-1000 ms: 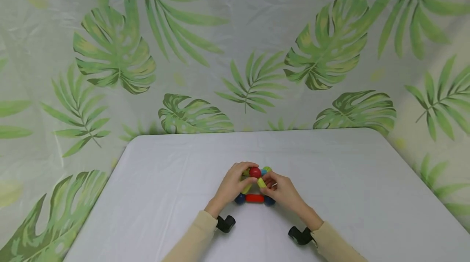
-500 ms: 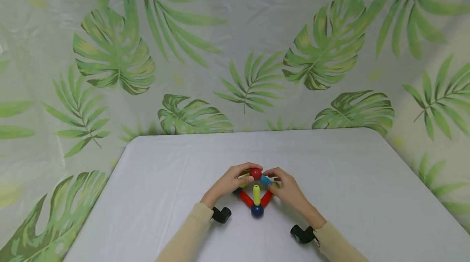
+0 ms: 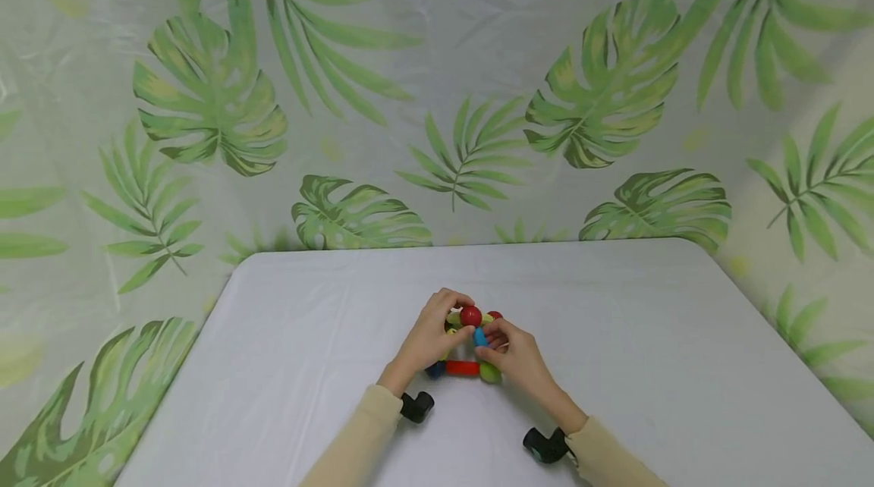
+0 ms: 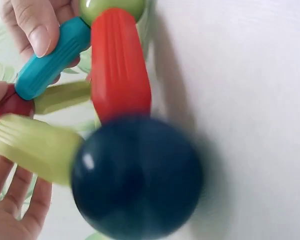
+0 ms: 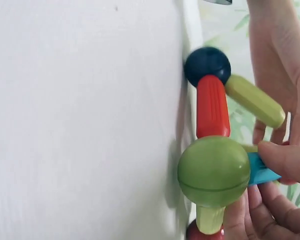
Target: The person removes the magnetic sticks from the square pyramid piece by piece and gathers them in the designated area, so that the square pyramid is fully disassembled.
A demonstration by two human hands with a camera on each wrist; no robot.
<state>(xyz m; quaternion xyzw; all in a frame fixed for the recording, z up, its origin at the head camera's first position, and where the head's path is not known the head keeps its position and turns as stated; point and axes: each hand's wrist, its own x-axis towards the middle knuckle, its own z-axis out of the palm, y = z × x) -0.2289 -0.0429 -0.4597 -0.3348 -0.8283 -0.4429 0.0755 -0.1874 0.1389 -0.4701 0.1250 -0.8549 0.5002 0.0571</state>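
In the head view, a construction of coloured rods and balls stands at the table's near middle. My left hand (image 3: 426, 335) holds the red ball (image 3: 470, 316) at its top. My right hand (image 3: 520, 354) pinches a blue rod (image 3: 480, 337), which slopes from that ball down to a green ball (image 5: 214, 171). Along the base, a red rod (image 4: 121, 67) joins the green ball to a navy ball (image 4: 137, 177). A yellow-green rod (image 4: 37, 148) rises from the navy ball towards the red one. My left fingers partly hide the construction's far side.
White cloth covers the table (image 3: 328, 320). Behind it hangs a leaf-patterned sheet (image 3: 478, 54). A second red ball (image 3: 495, 315) shows at the construction's back right. Each wrist carries a black camera, one near the left cuff (image 3: 416, 406).
The construction has turned clockwise seen from above; its green ball came round to the front right. My right hand passed from a yellow-green rod to the blue one. My left hand stayed on the top ball.
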